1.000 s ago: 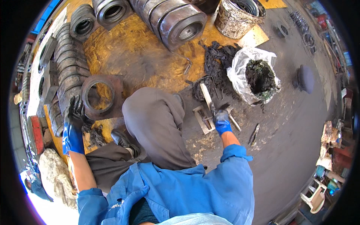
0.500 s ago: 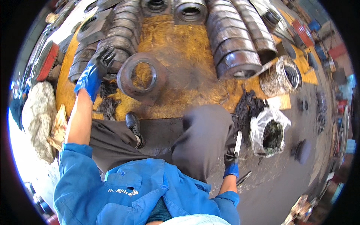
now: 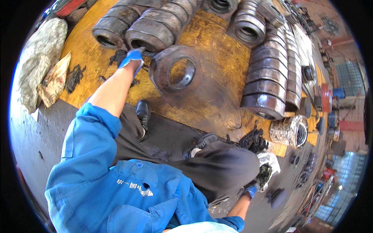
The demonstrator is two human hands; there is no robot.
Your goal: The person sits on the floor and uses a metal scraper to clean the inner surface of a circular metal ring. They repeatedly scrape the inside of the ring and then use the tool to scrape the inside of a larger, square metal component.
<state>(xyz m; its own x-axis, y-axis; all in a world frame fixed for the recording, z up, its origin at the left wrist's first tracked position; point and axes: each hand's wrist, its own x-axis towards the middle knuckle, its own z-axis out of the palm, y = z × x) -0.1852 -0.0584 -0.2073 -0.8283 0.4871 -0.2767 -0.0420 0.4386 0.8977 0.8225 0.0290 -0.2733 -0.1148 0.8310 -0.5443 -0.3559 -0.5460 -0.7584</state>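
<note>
"Where are the hands?"
"The left hand in its blue glove (image 3: 131, 57) is by a dark, ribbed metal cylinder (image 3: 153, 34); the blue-gloved right hand (image 3: 251, 188) is beside a crumpled white plastic bag (image 3: 274, 161)."
"Gripping?"
"Can't tell for either; fingers are largely hidden."
"Risk?"
"The right wrist or knee catching that bag could spill its dark contents."

A crumpled pale sack (image 3: 40, 62) was spread at the far left, a stained sheet (image 3: 55, 79) laid beside it near a clump of dark shreds (image 3: 75, 79) on the yellow board (image 3: 211, 39). Towards the right, a smeared white bucket (image 3: 280, 131) and, on the grey floor (image 3: 50, 155), a dark round object (image 3: 276, 198) were seen, with bluish panes (image 3: 340, 182) beyond.
</note>
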